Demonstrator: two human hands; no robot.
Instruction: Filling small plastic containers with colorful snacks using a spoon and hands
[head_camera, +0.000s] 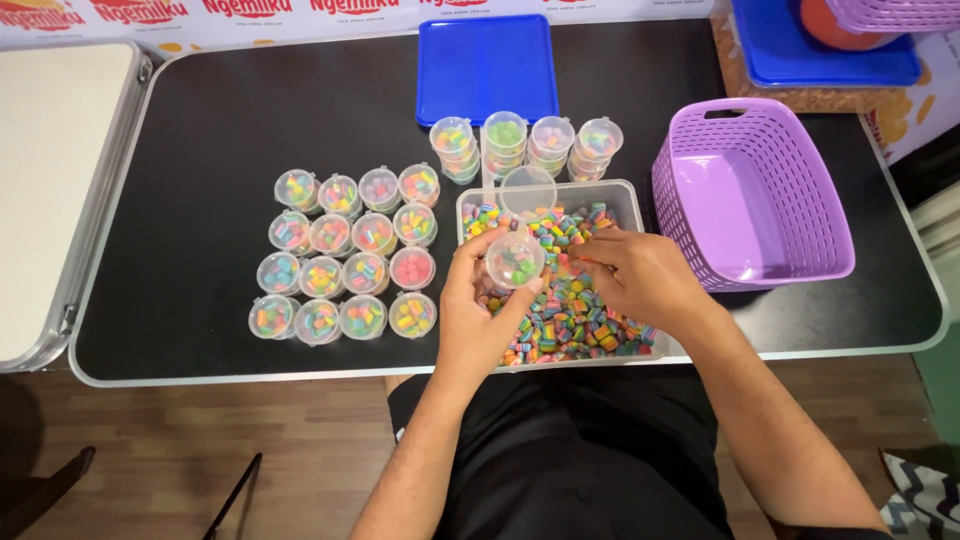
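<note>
My left hand (478, 312) holds a small clear plastic cup (514, 260) with a few coloured candies in it, tilted over a clear rectangular tub (632, 197) full of striped, multicoloured candies (565, 310). My right hand (640, 277) reaches into the tub beside the cup, fingertips pinched on candies near its rim. An empty clear cup (527, 190) lies in the tub at the back.
Several filled, lidded cups (345, 255) stand in rows to the left on the black table (200, 150). Stacked filled cups (525, 145) stand behind the tub. A blue lid (487, 66) lies at the back. A purple basket (750, 190) stands at the right.
</note>
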